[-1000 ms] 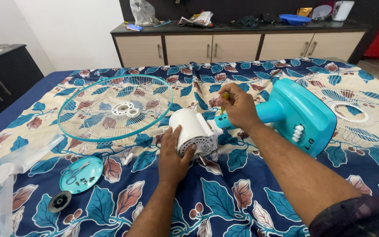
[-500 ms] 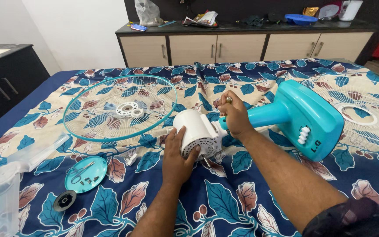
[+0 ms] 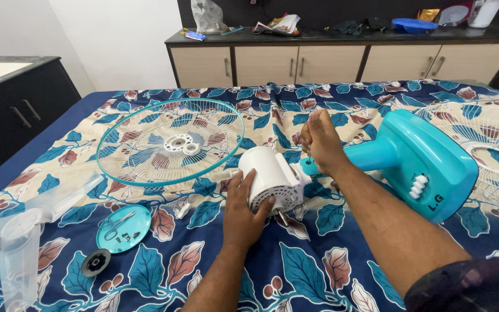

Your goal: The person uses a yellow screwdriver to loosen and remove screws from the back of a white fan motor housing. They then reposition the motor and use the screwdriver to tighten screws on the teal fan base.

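- The bed (image 3: 295,283), under a blue leaf-print cover, filled most of the frame; it sat nearer than in the earlier views, the head having dipped slightly toward the work.
- The teal base (image 3: 417,162) lay on its side at right of centre, much as it did 1 second ago.
- The teal-rimmed grille (image 3: 168,141) lay flat at left of centre, unmoved.
- A 2nd, white grille (image 3: 492,156) lay at the right edge, cut off by the frame.
- The clear blade (image 3: 18,242) at lower left was partly cut off and hard to trace against the cover.
- The white motor (image 3: 270,179) lay at centre, touching the base's neck; it had not shifted.
- The right hand (image 3: 321,141) had kept its place above the neck joint, fingers pressed together around something thin; the tool itself was too hidden to name. That the hand stayed on this joint suggested the fastening there was not yet dealt with.
- The left hand (image 3: 244,211) was still flat against the motor's near side, fingers spread, steadying it.
- The teal cap (image 3: 123,228) at lower left held small scissors and screws, too small to count.
- A black disc (image 3: 95,262) lay just below the cap.
- Clutter on the cabinet (image 3: 342,60) at top was too far off to make out.
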